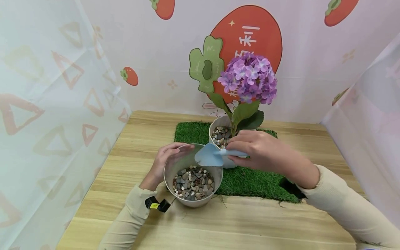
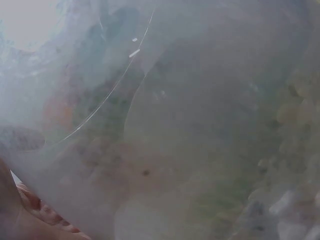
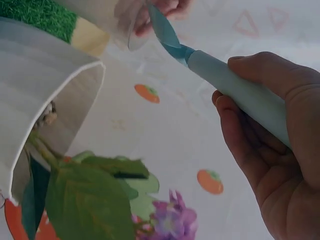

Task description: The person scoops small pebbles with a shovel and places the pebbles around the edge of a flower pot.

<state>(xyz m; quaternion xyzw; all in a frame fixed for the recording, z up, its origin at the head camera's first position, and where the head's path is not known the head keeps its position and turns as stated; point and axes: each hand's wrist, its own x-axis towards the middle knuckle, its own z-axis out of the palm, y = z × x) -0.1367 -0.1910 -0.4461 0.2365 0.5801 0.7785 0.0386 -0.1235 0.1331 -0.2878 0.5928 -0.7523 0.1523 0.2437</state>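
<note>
My right hand grips the handle of a small light-blue trowel, whose blade hangs over the rim of a translucent bucket. Pebbles of mixed colours lie in the bottom of that bucket. With fingers curved round its far left side, my left hand holds the bucket, which leans a little. Just behind stands a white flowerpot with a purple hydrangea and pebbles around its stem. The right wrist view shows the trowel handle between thumb and fingers. Bucket wall fills the left wrist view.
A mat of artificial grass lies under the flowerpot on the wooden table. Printed cloth hangs behind the table and along both sides. Black wrist cameras are strapped at both sleeves, the left one close to the bucket.
</note>
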